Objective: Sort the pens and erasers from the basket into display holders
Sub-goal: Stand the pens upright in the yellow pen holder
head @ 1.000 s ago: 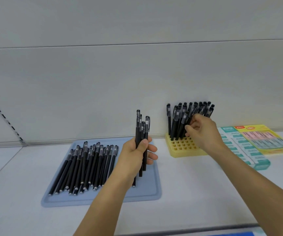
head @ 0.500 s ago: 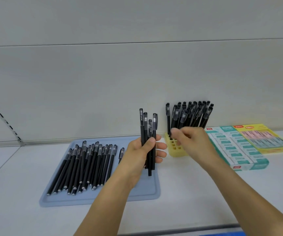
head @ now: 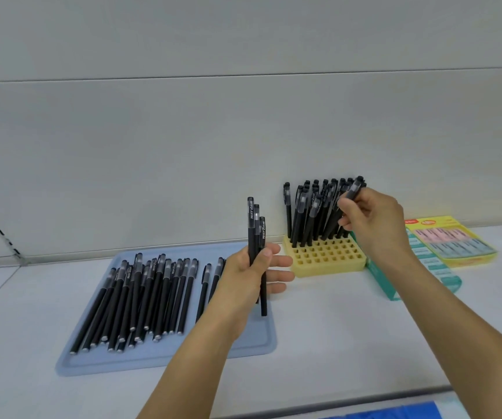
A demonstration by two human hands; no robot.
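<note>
On the white counter (head: 334, 328) before a pale grey panelled wall (head: 183, 131), the left hand (head: 248, 278) gripped 3 black pens (head: 255, 234); the right hand (head: 373, 220) fingers (head: 346, 204) pinched 1 black pen (head: 355, 189) above the yellow slotted holder (head: 328, 258).

A stationery shop display: a white metal shelf (head: 334, 328) backed by grey panels, with a slotted upright at its left edge, carries a yellow grid holder of black pens (head: 328, 258) and boxed erasers (head: 452, 240) near its right edge.

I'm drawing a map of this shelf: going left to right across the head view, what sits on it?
Blue tray with loose pens → yellow pen holder → teal eraser box → yellow eraser box.
</note>
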